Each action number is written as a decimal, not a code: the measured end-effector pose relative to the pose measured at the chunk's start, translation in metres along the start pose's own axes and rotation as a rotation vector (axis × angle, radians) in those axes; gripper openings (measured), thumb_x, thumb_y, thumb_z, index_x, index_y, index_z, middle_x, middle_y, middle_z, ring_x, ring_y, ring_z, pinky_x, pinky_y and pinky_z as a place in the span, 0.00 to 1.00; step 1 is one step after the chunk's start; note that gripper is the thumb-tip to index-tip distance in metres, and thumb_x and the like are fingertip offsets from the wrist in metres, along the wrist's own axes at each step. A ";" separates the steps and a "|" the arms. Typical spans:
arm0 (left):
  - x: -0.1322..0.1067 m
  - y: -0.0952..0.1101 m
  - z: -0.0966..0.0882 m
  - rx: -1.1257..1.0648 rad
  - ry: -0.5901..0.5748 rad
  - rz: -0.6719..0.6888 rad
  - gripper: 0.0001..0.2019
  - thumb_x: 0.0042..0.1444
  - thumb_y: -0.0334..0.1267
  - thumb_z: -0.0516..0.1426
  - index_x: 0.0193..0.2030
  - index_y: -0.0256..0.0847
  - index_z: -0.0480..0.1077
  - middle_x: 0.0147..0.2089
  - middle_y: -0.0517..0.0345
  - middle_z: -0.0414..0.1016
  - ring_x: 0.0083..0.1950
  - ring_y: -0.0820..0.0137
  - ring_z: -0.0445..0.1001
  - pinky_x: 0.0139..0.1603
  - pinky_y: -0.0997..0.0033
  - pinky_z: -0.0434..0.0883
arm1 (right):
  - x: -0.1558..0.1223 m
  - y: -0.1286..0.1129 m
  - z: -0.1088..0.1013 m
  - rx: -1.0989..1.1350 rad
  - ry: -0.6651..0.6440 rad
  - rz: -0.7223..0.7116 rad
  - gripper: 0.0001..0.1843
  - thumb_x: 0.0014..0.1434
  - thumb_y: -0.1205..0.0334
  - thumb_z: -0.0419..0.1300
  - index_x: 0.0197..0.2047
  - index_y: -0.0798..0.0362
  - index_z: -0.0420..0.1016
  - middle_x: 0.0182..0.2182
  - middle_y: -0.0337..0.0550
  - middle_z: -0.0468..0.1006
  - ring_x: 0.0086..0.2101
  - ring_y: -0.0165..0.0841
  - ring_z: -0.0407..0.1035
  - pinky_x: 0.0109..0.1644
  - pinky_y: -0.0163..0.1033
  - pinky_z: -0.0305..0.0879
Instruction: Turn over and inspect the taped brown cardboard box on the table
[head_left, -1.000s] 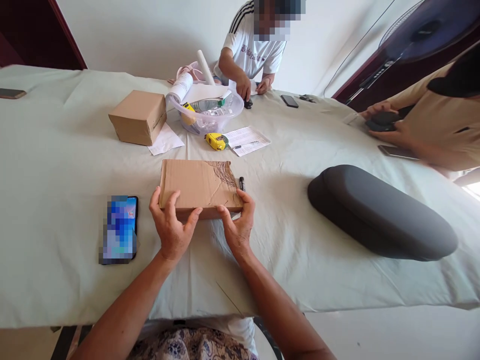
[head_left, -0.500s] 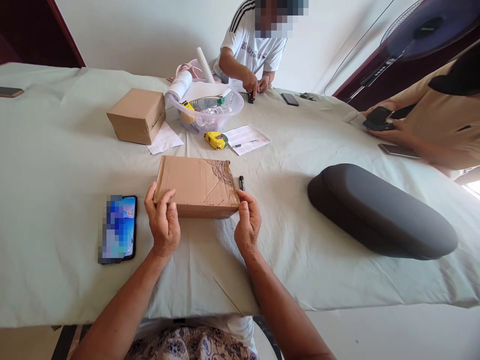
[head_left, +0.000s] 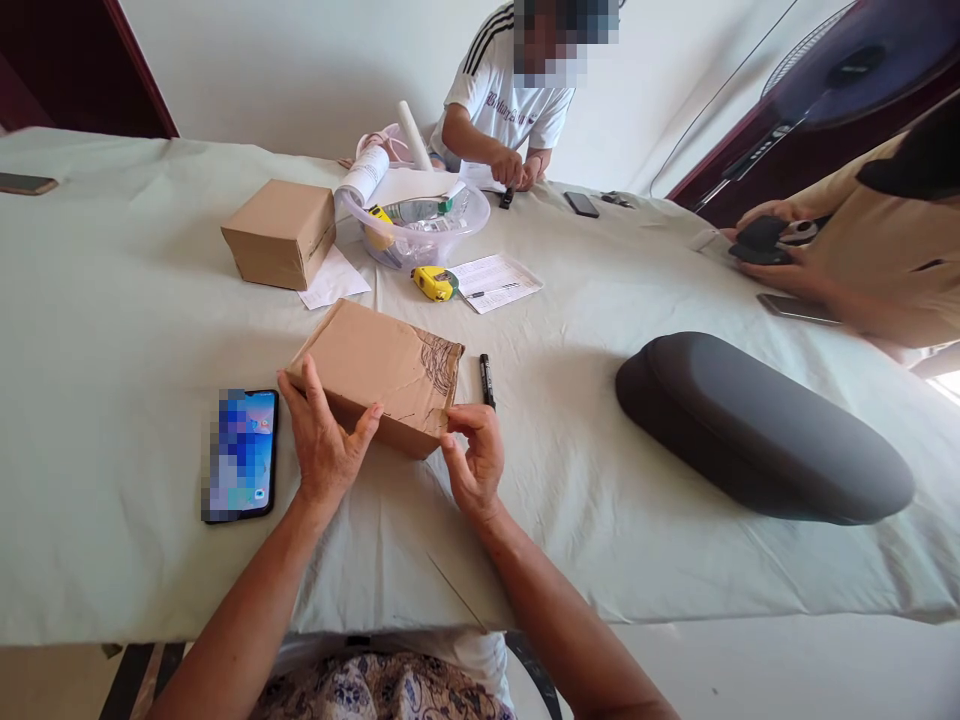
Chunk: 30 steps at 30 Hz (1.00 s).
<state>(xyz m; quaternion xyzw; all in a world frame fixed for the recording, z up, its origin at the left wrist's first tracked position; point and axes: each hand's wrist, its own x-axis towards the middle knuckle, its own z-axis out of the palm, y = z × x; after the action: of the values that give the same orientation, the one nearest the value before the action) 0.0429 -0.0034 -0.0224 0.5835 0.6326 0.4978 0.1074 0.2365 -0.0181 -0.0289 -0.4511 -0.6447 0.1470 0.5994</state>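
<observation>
A flat brown cardboard box (head_left: 379, 370) with black scribbles near its right end lies on the cloth-covered table (head_left: 112, 320), turned at a slant. My left hand (head_left: 324, 442) grips its near left side, fingers on top and thumb on the front face. My right hand (head_left: 474, 455) pinches the near right corner with curled fingers. A black marker (head_left: 486, 379) lies just right of the box. A phone (head_left: 241, 456) with a lit screen lies to the left of my left hand.
Farther back stand a second cardboard box (head_left: 280, 233), a clear bowl (head_left: 420, 225) of items, a yellow tape measure (head_left: 433, 283) and papers (head_left: 495, 281). A dark grey oblong case (head_left: 757, 425) lies at right. One person sits across; another at right holds a phone.
The box has been turned clockwise and now lies at a slant. Both my hands shifted with it, the right one now pinching the near right corner.
</observation>
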 end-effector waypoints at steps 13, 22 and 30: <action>-0.012 0.009 0.003 -0.174 -0.260 0.155 0.29 0.72 0.53 0.43 0.74 0.44 0.58 0.82 0.40 0.39 0.82 0.54 0.43 0.77 0.44 0.53 | -0.008 -0.024 0.015 -0.152 -0.146 -0.386 0.27 0.65 0.71 0.57 0.66 0.45 0.67 0.37 0.43 0.82 0.33 0.36 0.76 0.37 0.45 0.75; -0.012 0.007 0.002 -0.138 -0.271 0.271 0.37 0.62 0.63 0.56 0.70 0.40 0.62 0.79 0.30 0.43 0.80 0.46 0.51 0.73 0.43 0.61 | -0.003 -0.003 0.009 -0.100 -0.085 -0.104 0.14 0.65 0.59 0.64 0.53 0.47 0.76 0.25 0.35 0.78 0.24 0.30 0.71 0.29 0.37 0.70; -0.010 0.010 -0.001 -0.149 -0.270 0.307 0.30 0.65 0.54 0.56 0.68 0.41 0.63 0.78 0.35 0.49 0.79 0.48 0.54 0.72 0.45 0.63 | 0.020 0.011 -0.014 -0.116 0.186 0.421 0.24 0.60 0.44 0.65 0.53 0.50 0.74 0.18 0.26 0.67 0.21 0.27 0.62 0.31 0.35 0.63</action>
<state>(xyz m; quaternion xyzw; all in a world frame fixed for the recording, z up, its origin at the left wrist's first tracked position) 0.0518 -0.0138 -0.0187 0.7247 0.4776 0.4711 0.1572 0.2559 -0.0024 -0.0207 -0.6209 -0.4859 0.1892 0.5853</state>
